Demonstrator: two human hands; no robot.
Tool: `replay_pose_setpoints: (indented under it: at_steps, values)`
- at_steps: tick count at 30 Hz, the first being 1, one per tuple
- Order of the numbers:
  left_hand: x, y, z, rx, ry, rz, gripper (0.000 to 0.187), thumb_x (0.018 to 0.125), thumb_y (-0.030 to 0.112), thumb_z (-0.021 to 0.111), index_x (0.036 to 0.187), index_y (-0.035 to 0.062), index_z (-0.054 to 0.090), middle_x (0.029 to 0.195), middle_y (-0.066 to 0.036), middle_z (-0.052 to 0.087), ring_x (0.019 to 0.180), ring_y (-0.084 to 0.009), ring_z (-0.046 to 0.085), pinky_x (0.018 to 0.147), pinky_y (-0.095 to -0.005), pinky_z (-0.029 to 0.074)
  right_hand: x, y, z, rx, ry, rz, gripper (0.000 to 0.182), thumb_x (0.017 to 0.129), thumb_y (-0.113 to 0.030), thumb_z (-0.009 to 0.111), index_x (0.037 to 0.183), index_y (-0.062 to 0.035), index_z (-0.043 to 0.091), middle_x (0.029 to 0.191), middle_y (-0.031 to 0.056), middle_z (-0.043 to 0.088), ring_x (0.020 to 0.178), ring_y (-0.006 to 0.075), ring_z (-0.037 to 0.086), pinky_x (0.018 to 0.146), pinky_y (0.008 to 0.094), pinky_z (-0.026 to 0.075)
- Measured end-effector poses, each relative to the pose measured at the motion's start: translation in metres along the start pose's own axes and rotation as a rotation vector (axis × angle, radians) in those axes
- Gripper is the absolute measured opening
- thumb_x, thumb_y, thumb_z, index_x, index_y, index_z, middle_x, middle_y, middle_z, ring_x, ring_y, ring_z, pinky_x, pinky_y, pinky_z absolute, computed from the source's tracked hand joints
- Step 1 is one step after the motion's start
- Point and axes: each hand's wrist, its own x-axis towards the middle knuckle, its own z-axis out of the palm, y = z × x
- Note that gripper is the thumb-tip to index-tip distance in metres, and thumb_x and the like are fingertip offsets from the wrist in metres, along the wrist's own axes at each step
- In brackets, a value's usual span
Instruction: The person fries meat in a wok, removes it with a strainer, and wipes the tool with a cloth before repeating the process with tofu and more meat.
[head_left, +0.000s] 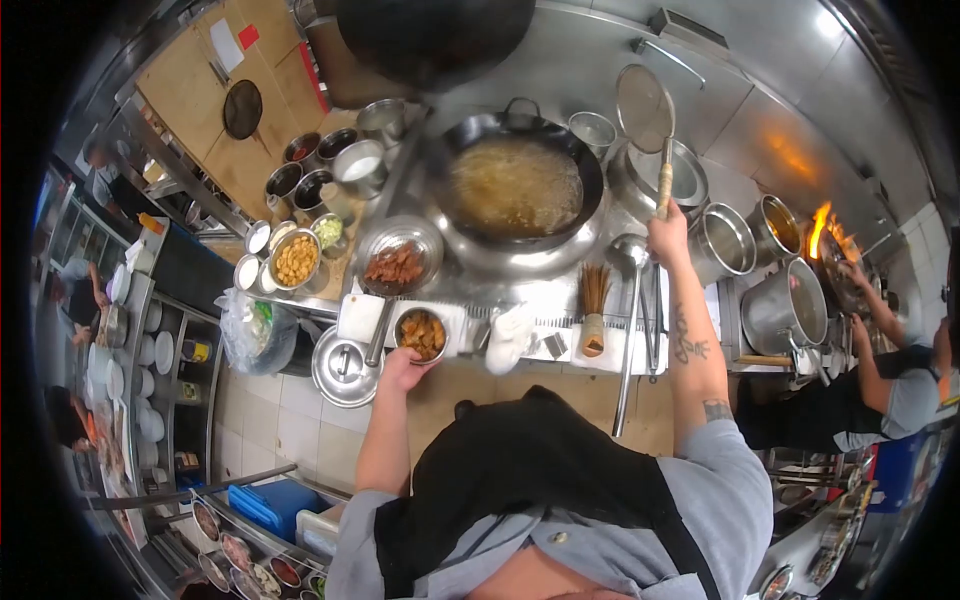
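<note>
My left hand [405, 370] is closed on the rim of a small metal bowl [443, 352] of browned food pieces [421, 330], in front of the stove edge. My right hand [668, 236] grips the wooden handle of a mesh strainer [645, 108], its round head raised over the back right of the stove. Between them sits a black wok [590, 215] of bubbling oil [515, 185]. Left of the wok, a perforated ladle [432, 235] holds reddish-brown pieces [394, 266]. A long-handled ladle [628, 252] lies below my right hand, beside a bamboo brush [593, 310].
Seasoning pots [360, 165] and a bowl of golden pieces [297, 260] stand at left. A metal lid [345, 368] is beside the counter front. Stock pots [785, 310] line the right, where a co-worker [880, 390] handles a flaming wok [835, 262].
</note>
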Motion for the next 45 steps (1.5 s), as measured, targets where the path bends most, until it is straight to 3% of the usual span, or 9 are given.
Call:
replay_pose_setpoints:
  at_steps: [1,8,12,21,26,28,32,40,45]
  values:
    - [-0.007,0.004,0.009,-0.009,-0.021,-0.002,0.062,0.073,-0.008,0.041,0.134,-0.0118,0.033,0.133,-0.027,0.045,0.124,-0.0431,0.047,0.104,-0.0587,0.044,-0.033,-0.031,-0.009,0.161,-0.055,0.043,0.068,0.081,0.004,0.047,0.146,-0.0110,0.035,0.070,0.0054,0.052,0.052,0.0136,0.052,0.039,0.0298,0.041]
    - [-0.030,0.017,0.019,-0.261,-0.159,-0.074,0.069,0.069,-0.008,0.043,0.138,-0.0044,0.036,0.136,-0.022,0.047,0.126,-0.0470,0.044,0.109,-0.0531,0.042,-0.116,-0.043,-0.036,0.700,-0.393,0.237,0.059,0.080,0.007,0.050,0.137,-0.0053,0.040,0.076,0.0098,0.054,0.052,0.0157,0.051,0.041,0.0277,0.043]
    - [-0.043,0.028,0.063,-0.290,-0.285,0.190,0.069,0.071,-0.005,0.049,0.139,-0.0032,0.036,0.138,-0.021,0.046,0.127,-0.0443,0.045,0.112,-0.0563,0.036,-0.151,-0.034,-0.024,0.784,-0.555,0.308,0.052,0.079,0.004,0.048,0.131,-0.0024,0.045,0.082,0.0128,0.056,0.052,0.0147,0.050,0.041,0.0252,0.043]
    - [-0.004,0.119,0.183,-0.289,-0.758,0.345,0.075,0.091,0.057,0.056,0.144,0.0086,0.035,0.143,-0.017,0.044,0.132,-0.0369,0.042,0.107,-0.0554,0.040,-0.206,-0.074,-0.017,0.913,-0.793,0.402,0.068,0.076,0.010,0.052,0.141,-0.0026,0.036,0.082,0.0142,0.058,0.052,0.0159,0.053,0.039,0.0272,0.044]
    - [0.065,0.165,0.274,-0.217,-0.434,0.436,0.074,0.086,0.049,0.067,0.142,0.0098,0.038,0.136,-0.015,0.050,0.126,-0.0347,0.047,0.103,-0.0550,0.041,-0.221,-0.094,-0.018,0.895,-0.832,0.417,0.064,0.079,0.006,0.052,0.140,-0.0059,0.038,0.084,0.0144,0.057,0.053,0.0163,0.052,0.039,0.0265,0.043]
    - [0.071,0.161,0.319,-0.095,-0.067,0.776,0.074,0.072,0.025,0.086,0.128,0.0030,0.042,0.122,-0.017,0.053,0.114,-0.0271,0.053,0.093,-0.0429,0.048,-0.226,-0.105,-0.022,0.925,-0.843,0.452,0.063,0.079,0.007,0.052,0.139,-0.0056,0.038,0.084,0.0141,0.057,0.053,0.0163,0.052,0.040,0.0269,0.044]
    - [0.129,0.156,0.344,1.218,0.225,1.646,0.067,0.061,0.028,0.089,0.105,0.0034,0.044,0.134,-0.019,0.042,0.115,-0.0320,0.051,0.093,-0.0422,0.045,-0.225,-0.115,-0.026,0.969,-0.915,0.480,0.062,0.080,0.007,0.053,0.138,-0.0055,0.039,0.084,0.0132,0.057,0.054,0.0162,0.053,0.041,0.0280,0.044]
    - [0.121,0.116,0.412,2.042,-0.006,0.896,0.121,0.059,0.029,0.089,0.152,0.0094,0.013,0.154,-0.023,0.020,0.140,-0.0412,0.029,0.114,-0.0433,0.032,-0.211,-0.077,-0.017,1.014,-0.805,0.532,0.051,0.079,0.007,0.052,0.129,-0.0036,0.045,0.082,0.0131,0.058,0.054,0.0159,0.052,0.043,0.0276,0.044]
    - [0.115,0.082,0.425,2.298,0.111,0.541,0.113,0.065,0.028,0.085,0.154,0.0297,0.015,0.161,-0.009,0.012,0.144,-0.0406,0.020,0.111,-0.0580,0.032,-0.214,-0.063,-0.017,1.103,-0.841,0.566,0.046,0.080,0.006,0.051,0.125,-0.0035,0.045,0.085,0.0140,0.055,0.056,0.0153,0.051,0.044,0.0260,0.043]
